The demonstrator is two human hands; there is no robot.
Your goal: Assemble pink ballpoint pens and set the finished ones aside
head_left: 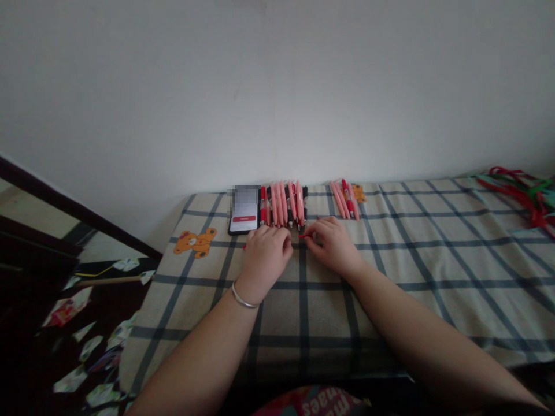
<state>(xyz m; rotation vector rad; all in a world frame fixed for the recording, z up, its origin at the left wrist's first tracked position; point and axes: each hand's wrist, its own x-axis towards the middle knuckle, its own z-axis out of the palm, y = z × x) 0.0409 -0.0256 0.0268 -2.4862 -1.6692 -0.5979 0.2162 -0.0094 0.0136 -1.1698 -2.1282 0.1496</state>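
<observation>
My left hand (pixel 266 249) is curled shut just below the front ends of a row of pens. A small red tip (pixel 244 247) shows at its left side, but what lies under the fingers is hidden. My right hand (pixel 332 244) is closed in a pinch, with a thin red piece (pixel 302 236) sticking out of its fingertips towards the left hand. Several pink pens (pixel 280 202) lie side by side in front of my hands, with a red pen (pixel 262 205) at the row's left end. Farther right rests a smaller group of pink pens (pixel 337 199) with one red pen (pixel 347 196).
A phone (pixel 245 216) with a lit screen lies left of the pens. The checked tablecloth (pixel 403 260) meets a white wall (pixel 277 104) behind. Red and green ribbons (pixel 520 193) are heaped at the far right. Patterned scraps (pixel 71 378) lie down to the left.
</observation>
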